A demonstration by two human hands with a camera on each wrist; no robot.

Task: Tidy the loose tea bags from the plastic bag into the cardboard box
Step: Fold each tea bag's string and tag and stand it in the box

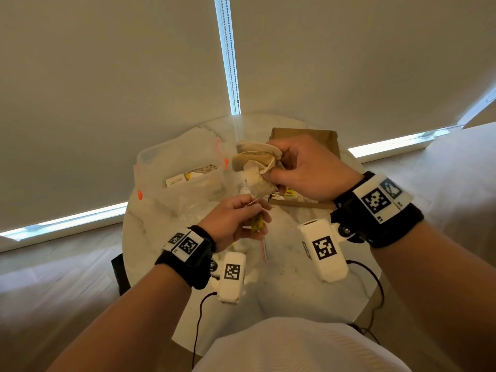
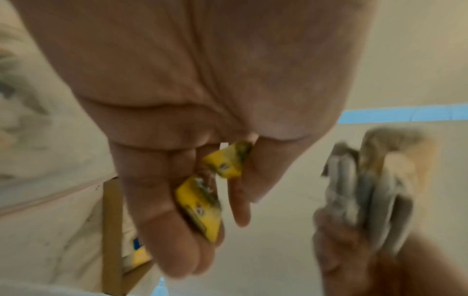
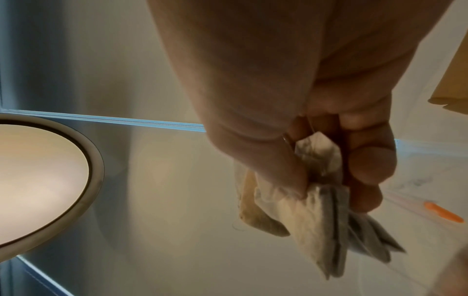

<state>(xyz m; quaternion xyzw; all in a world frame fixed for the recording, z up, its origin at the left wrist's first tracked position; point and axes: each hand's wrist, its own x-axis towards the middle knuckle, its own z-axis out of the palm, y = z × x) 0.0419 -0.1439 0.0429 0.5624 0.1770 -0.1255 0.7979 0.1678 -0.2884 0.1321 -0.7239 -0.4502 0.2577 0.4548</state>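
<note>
Several tea bags (image 1: 255,163) bunched in right hand (image 1: 308,170) above cardboard box (image 1: 303,140) | left hand (image 1: 236,221) pinches yellow tags (image 2: 210,202) | plastic bag (image 1: 179,167) lies left on table (image 1: 290,277)

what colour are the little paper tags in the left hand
Yellow, with small dark markings. The small paper tea bag tags pinched in the left hand show best in the left wrist view.

Both hands raised, right hand (image 1: 308,167) higher, left hand (image 1: 236,224) fingers apparently curled.
</note>
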